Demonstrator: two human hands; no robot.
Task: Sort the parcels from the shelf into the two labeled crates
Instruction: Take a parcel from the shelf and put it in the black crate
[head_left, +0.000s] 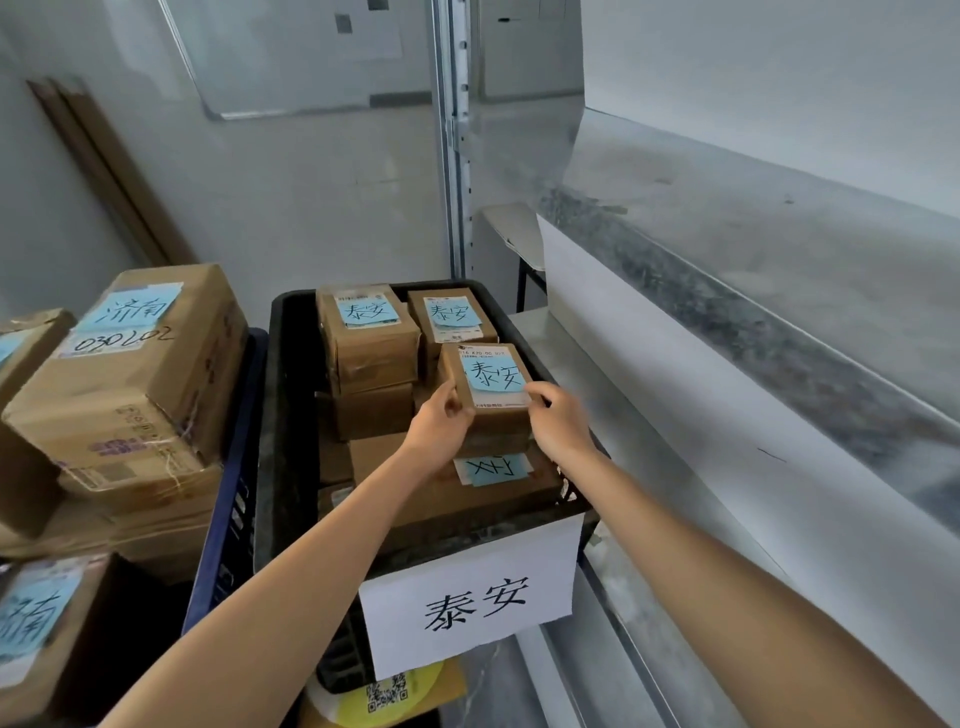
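Placement step underway at the black plastic crate (283, 395), centre frame.
Left hand (441, 421) and right hand (558, 421) are both gripping the small brown cardboard parcel (496, 418) by its near corners, holding it atop stacked boxes (374, 353); its blue note (493, 376) is matching the white paper label (467, 597) below. Next, I'd judge: releasing squarely, since smooth taped card is sitting high.

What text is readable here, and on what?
"泰安": crate sign
"泰安": note on held parcel
"泰安": notes on two rear parcels
"济南": note on big left box
"030202": its white label
"济南": note on lower-left box
Note under held parcel: partly hidden, unreadable.
Printed shipping labels: too small.
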